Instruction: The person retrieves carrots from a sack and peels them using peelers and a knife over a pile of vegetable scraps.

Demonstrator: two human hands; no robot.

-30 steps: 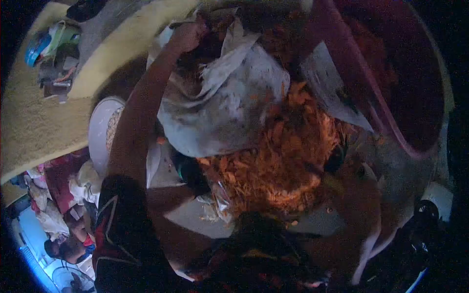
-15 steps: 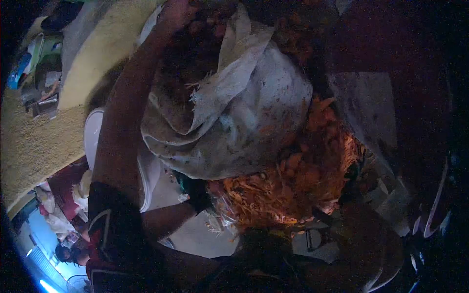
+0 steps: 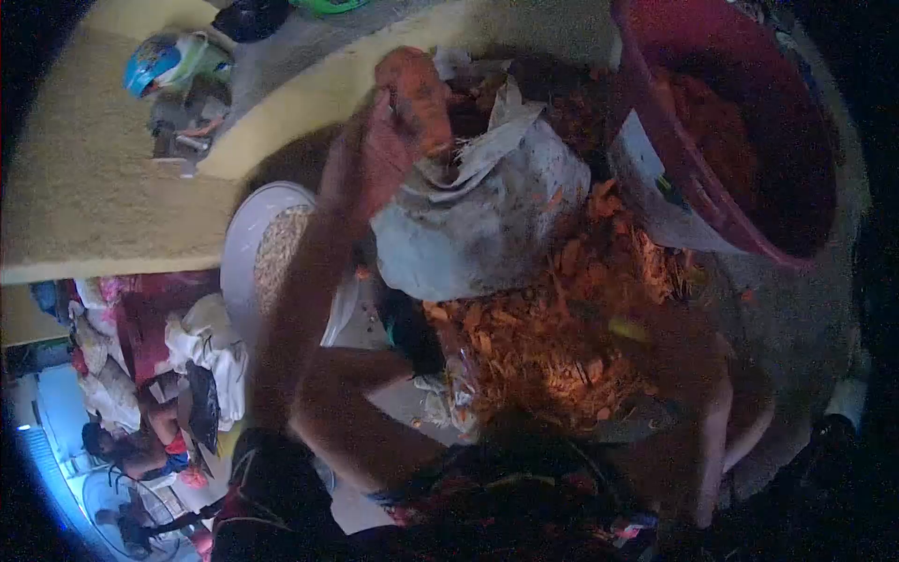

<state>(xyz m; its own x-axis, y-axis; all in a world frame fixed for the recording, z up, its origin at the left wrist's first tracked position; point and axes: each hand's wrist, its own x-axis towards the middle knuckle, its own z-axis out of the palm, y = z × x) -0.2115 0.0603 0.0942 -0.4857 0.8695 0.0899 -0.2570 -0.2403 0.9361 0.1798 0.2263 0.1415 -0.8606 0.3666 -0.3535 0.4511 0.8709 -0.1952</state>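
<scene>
My left hand, raised at the upper middle, is closed round a thick orange carrot. Just beside it stands a stained whitish cloth sack, its mouth open and its rim frayed. Below the sack lies a wide heap of orange peelings between my legs. Over the right part of the heap, my right hand is dark and blurred. A small yellow piece shows at its fingers; its kind is unclear.
A dark red tub with orange contents leans at the upper right. On the left, a pale bowl holds small light pieces. Sacks, a seated person and a fan are farther left. A yellow wall ledge runs behind.
My left hand, hidden at the top edge before, now shows with a carrot beside the sack. The view has shifted and brightened; the red tub and the bowl's contents now show clearly.
</scene>
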